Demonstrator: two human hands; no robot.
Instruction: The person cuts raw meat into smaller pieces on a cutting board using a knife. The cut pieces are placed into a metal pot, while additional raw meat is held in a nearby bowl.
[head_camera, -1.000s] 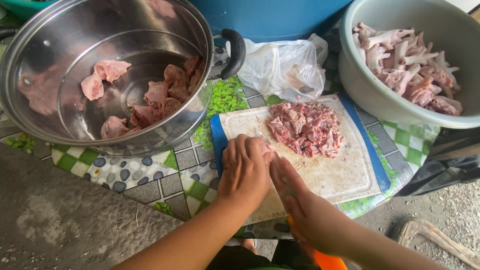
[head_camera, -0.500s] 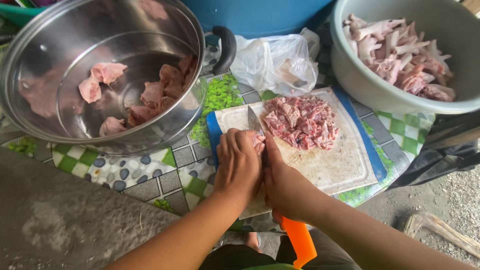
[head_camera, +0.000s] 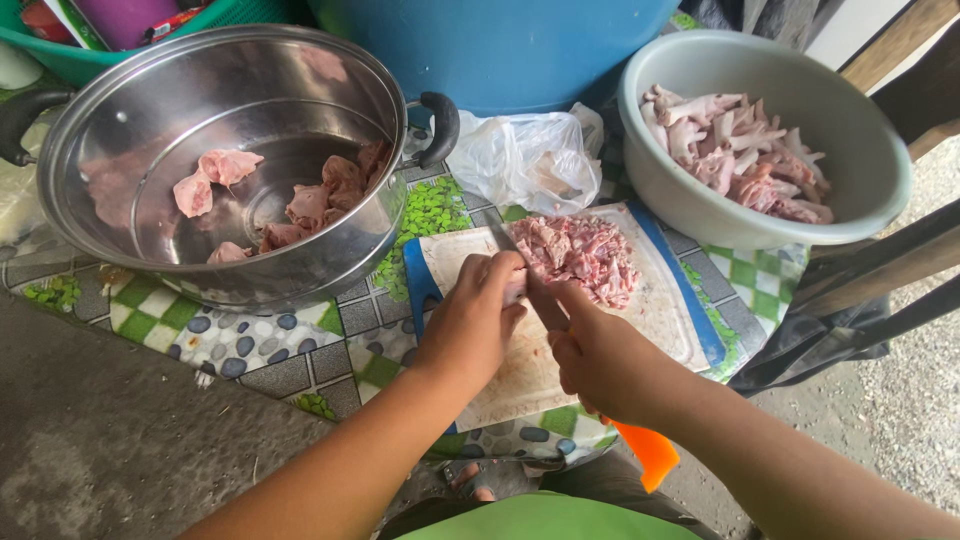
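A white cutting board (head_camera: 660, 320) lies on a patterned tablecloth and carries a pile of chopped raw meat (head_camera: 580, 255). My left hand (head_camera: 470, 320) rests on the board's near left part, its fingertips pinching a small piece of meat (head_camera: 514, 291) at the pile's edge. My right hand (head_camera: 600, 365) grips a knife (head_camera: 545, 305). The blade runs between the two hands and its tip points toward the far left of the pile. An orange end (head_camera: 648, 452) sticks out below my right wrist.
A large steel pot (head_camera: 90, 150) at the left holds several pink meat pieces (head_camera: 310, 205). A grey bowl (head_camera: 860, 140) at the right is full of raw meat parts. A crumpled plastic bag (head_camera: 530, 160) and a blue barrel (head_camera: 500, 50) stand behind the board.
Both hands have moved forward on the board toward the chopped pile. The knife blade now shows between them, against the piece under my left fingertips.
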